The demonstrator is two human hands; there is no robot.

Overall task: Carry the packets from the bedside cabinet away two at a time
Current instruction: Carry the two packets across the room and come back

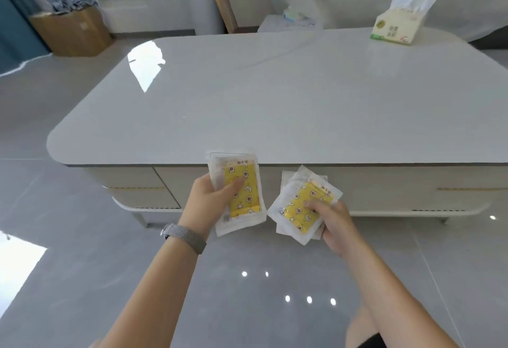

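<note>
My left hand (211, 200) grips clear packets with a yellow patterned insert (243, 196), held upright just in front of the near edge of a low white table (275, 100). My right hand (334, 224) holds a second bunch of the same packets (301, 207), tilted to the right, with more than one layer showing beneath the top one. Both bunches hang over the floor, below the tabletop edge. How many packets each hand holds is unclear. A grey band sits on my left wrist.
A tissue pack (398, 24) stands at the table's far right corner. Beyond are a wooden bin with grey cloth (71, 29), a white plant pot (206, 9) and a small white stand (291, 23). Grey tiled floor surrounds the table.
</note>
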